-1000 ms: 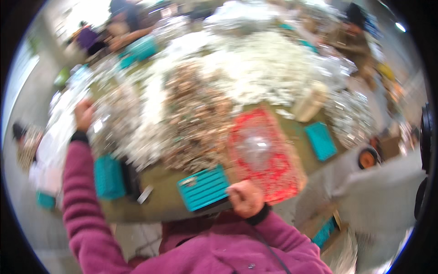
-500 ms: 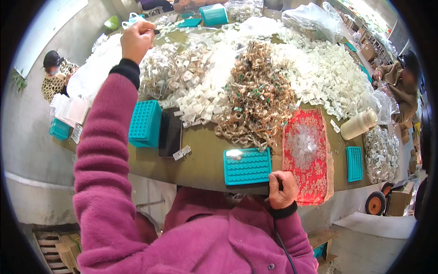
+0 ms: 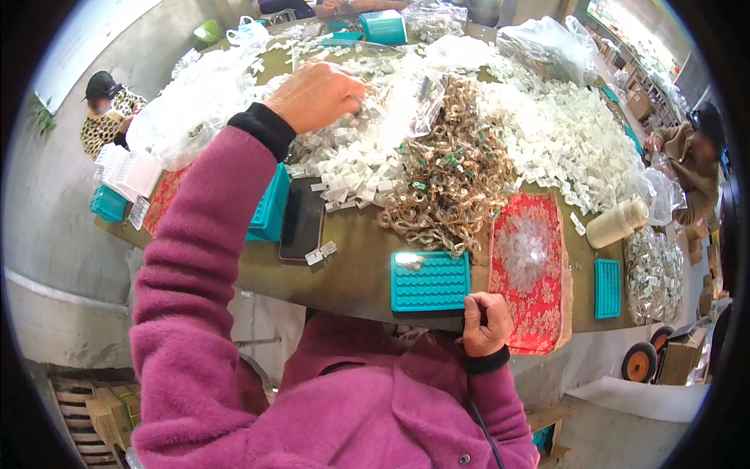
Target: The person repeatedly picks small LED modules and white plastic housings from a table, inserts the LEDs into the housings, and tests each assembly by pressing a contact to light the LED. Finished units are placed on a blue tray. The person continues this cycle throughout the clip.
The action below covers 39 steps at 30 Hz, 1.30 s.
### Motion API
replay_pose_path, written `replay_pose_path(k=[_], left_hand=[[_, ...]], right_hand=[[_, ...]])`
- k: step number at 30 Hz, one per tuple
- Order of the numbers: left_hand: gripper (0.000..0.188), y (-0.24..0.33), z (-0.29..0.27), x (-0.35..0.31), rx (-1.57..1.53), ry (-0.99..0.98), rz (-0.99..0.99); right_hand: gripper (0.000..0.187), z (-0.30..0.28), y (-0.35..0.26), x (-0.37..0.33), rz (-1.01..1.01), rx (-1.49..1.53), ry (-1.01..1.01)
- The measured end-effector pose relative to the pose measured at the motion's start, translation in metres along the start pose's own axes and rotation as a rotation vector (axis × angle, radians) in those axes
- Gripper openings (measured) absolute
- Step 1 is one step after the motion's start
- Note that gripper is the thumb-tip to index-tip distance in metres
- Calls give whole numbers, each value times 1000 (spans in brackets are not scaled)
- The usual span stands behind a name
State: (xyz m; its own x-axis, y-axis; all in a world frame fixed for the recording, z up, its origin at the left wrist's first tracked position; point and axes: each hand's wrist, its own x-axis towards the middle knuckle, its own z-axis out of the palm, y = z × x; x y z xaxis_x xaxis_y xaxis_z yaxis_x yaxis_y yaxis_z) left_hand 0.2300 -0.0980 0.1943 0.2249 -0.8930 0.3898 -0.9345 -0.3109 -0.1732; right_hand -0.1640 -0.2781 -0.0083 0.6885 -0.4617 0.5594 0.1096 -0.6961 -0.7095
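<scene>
- My right hand (image 3: 486,324) curls, grip unclear; tray (image 3: 430,289) just beside, ten o'clock.
- My left hand (image 3: 319,95): grip hidden; clear bag (image 3: 427,107) at three o'clock.

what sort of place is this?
Probably a small-parts workshop: a long table carries a heap of small white pieces and a pile of brownish pieces, with a teal ridged tray at its near edge.
</scene>
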Motion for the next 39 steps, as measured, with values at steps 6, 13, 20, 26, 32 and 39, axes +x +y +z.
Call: replay_pose_path(k=[6, 13, 20, 26, 32, 39], left_hand=[[4, 35, -3, -21, -142, 283, -93], [30, 146, 78, -72, -435, 131, -394], [7, 146, 119, -80, -588, 149, -457], [13, 136, 93, -105, -1610, 194, -1040], [16, 173, 81, -124, -1704, 604, -1248], [22, 264, 44, -149, -1489, 518, -686]], right_hand=[[14, -1, 2, 0, -12, 21, 1], [15, -1, 0, 0, -13, 22, -19], [11, -1, 2, -2, -34, 53, 9], [14, -3, 6, -3, -52, 18, -5], [11, -11, -20, 6, 63, 211, 73], [28, 19, -70, 11, 407, 646, -375]])
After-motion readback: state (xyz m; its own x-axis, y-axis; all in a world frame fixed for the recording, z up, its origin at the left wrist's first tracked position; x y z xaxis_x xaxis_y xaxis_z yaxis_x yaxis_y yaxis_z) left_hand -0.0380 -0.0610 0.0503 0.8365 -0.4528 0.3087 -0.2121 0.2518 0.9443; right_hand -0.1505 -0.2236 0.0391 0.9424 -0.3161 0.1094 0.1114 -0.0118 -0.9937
